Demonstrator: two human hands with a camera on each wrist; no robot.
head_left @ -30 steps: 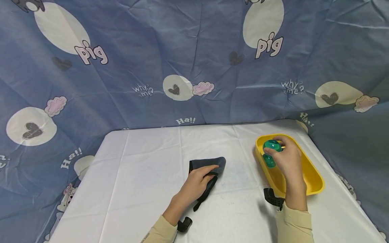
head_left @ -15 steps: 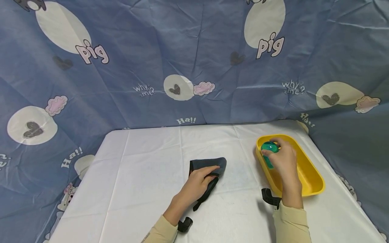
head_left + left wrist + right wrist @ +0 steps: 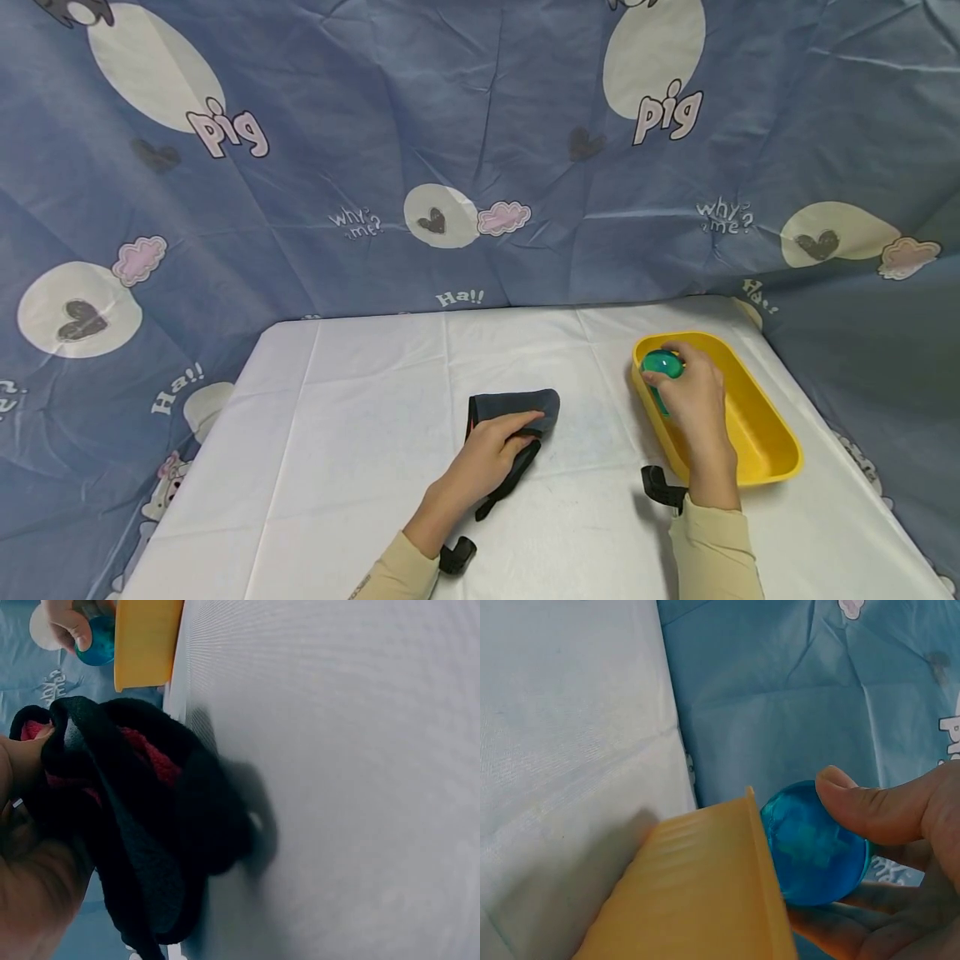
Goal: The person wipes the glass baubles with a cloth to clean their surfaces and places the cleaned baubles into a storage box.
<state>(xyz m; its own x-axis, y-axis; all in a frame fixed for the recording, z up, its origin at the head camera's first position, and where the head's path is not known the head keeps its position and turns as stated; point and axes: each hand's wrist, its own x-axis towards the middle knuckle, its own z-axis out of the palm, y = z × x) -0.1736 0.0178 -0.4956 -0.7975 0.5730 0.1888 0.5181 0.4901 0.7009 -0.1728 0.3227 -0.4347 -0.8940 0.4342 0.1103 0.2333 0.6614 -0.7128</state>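
In the head view my right hand (image 3: pixel 697 404) holds a see-through teal object (image 3: pixel 662 362) with a round top, over the far left end of a yellow tray (image 3: pixel 768 433). The right wrist view shows the round end (image 3: pixel 814 844) between thumb and fingers, close to the tray's rim, with a cross-like shape inside. A narrower part hangs below, partly hidden; its kind is unclear. Near the middle of the table my left hand (image 3: pixel 480 458) pinches a folded dark grey cloth (image 3: pixel 498 406) with black edging. In the left wrist view the cloth (image 3: pixel 142 825) shows red fleecy lining.
White cloth (image 3: pixel 360 442) covers the table. A blue printed curtain (image 3: pixel 450 108) hangs behind it and along its sides. Black camera mounts, such as the left one (image 3: pixel 457 556), stick out from both wrists. The tray's wall (image 3: pixel 697 892) stands up from the table.
My right hand and the teal object have shifted slightly left over the tray, and less of the object's lower part shows. My left hand and the cloth have stayed almost still.
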